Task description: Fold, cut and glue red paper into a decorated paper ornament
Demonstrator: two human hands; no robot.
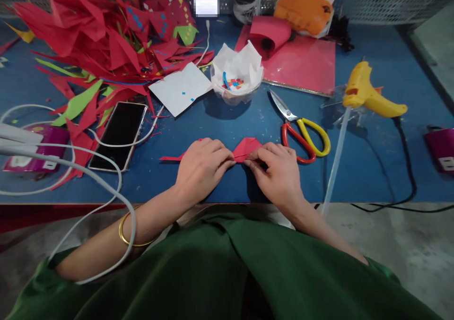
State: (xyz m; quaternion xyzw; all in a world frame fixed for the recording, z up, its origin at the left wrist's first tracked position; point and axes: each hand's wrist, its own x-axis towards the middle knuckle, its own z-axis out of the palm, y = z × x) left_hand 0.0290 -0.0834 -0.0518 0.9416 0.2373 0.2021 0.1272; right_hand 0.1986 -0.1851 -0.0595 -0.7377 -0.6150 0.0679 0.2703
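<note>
A folded piece of red paper (247, 147) lies near the front edge of the blue table, between my hands. My left hand (204, 168) pinches its left side, and a thin red paper strip (170, 159) sticks out to the left from beneath that hand. On the paper's lower right edge, the fingertips of my right hand (276, 171) are pressed together. Parts of the paper are hidden under both hands. Just beyond my right hand lie scissors (296, 126) with one red and one yellow handle.
Red and green folded paper pieces (88, 36) are heaped at the back left, near a phone (118, 135) and white cables. A paper-lined bowl (237, 74) holds small coloured bits. A yellow glue gun (369, 93) stands at the right; red sheets (301, 67) lie behind.
</note>
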